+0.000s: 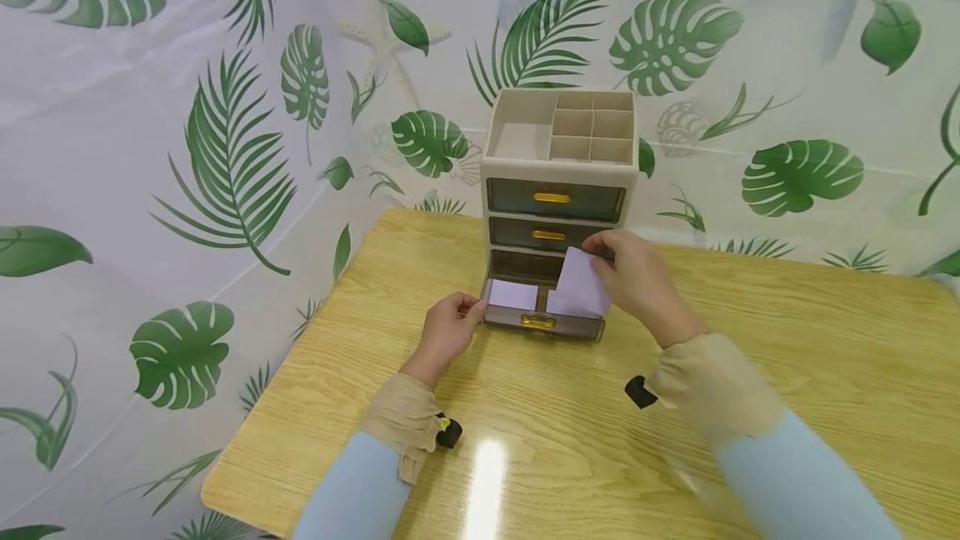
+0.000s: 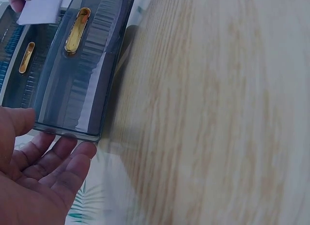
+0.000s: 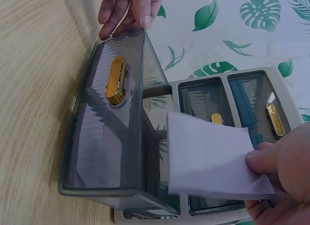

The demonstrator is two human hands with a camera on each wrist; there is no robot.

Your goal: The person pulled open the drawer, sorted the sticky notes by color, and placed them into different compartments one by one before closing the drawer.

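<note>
A transparent grey drawer (image 1: 502, 319) with a gold handle stands pulled out at the bottom of a beige desktop drawer organizer (image 1: 491, 167). Inside it, a white paper stack (image 1: 513, 295) lies in the left part and more white paper (image 1: 573, 304) in the right. Between thumb and fingers, my right hand (image 1: 637, 275) pinches a white piece of paper (image 3: 208, 157) by one edge, raised at a slant above the drawer's right part. At the drawer's left front corner, my left hand (image 1: 447, 327) rests its fingertips against the side, the thumb near the upper edge.
Two closed drawers, the upper one (image 1: 517, 200) and the middle one (image 1: 517, 233), sit above the pulled-out one. On top of the organizer is a tray with several compartments (image 1: 592, 125). The wooden table (image 1: 555, 423) meets a leaf-patterned cloth (image 1: 420, 40) behind and at left.
</note>
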